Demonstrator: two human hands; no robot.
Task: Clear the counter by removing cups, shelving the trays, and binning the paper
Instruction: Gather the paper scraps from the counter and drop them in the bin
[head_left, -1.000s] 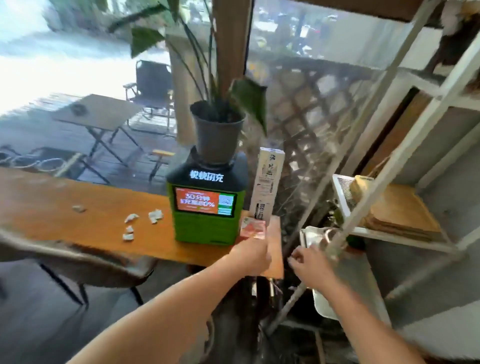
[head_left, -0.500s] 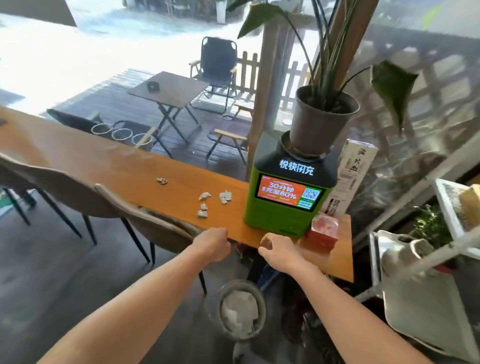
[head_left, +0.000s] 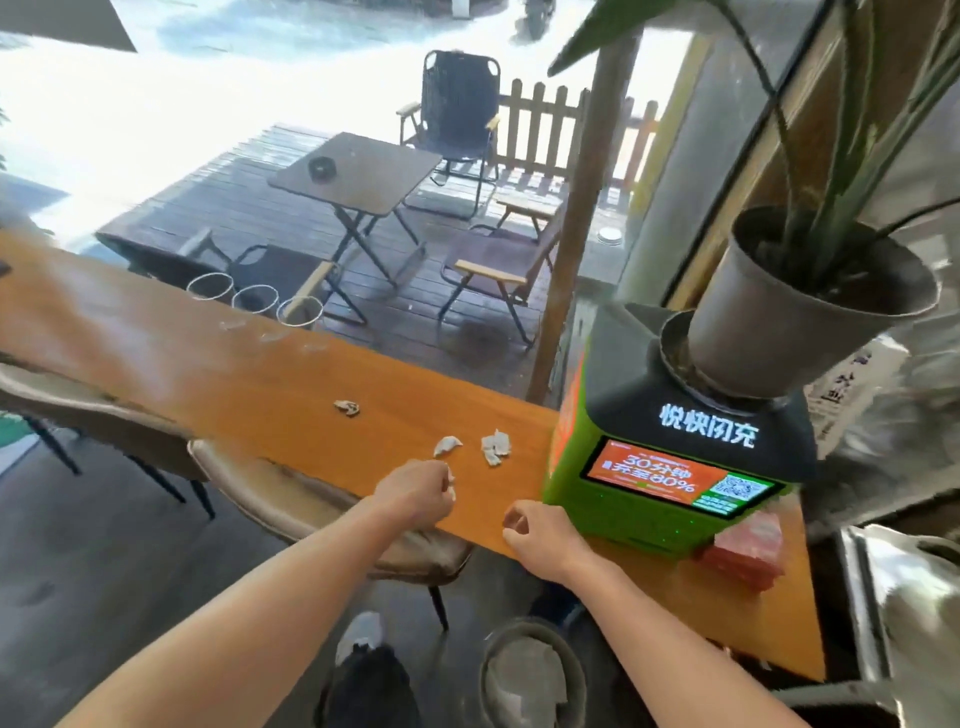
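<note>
Crumpled white paper scraps lie on the long wooden counter (head_left: 249, 384): one scrap (head_left: 447, 446), a larger torn scrap (head_left: 494, 448) and a small brownish one (head_left: 347, 408). My left hand (head_left: 415, 496) rests on the counter's near edge, fingers pinched on a small white paper scrap. My right hand (head_left: 537, 530) hovers at the counter edge beside it, fingers curled with nothing seen in them. A round bin (head_left: 530, 675) with crumpled paper inside stands on the floor below the counter.
A green and black charging kiosk (head_left: 675, 467) with a potted plant (head_left: 800, 312) on top stands at the counter's right. A red packet (head_left: 743, 551) lies beside it. Padded chairs (head_left: 291, 499) are tucked under the counter. A metal tray (head_left: 904, 597) sits far right.
My view swung left from the shelf rack to the counter. Both hands moved up onto the counter edge, and my left hand closed on a paper scrap.
</note>
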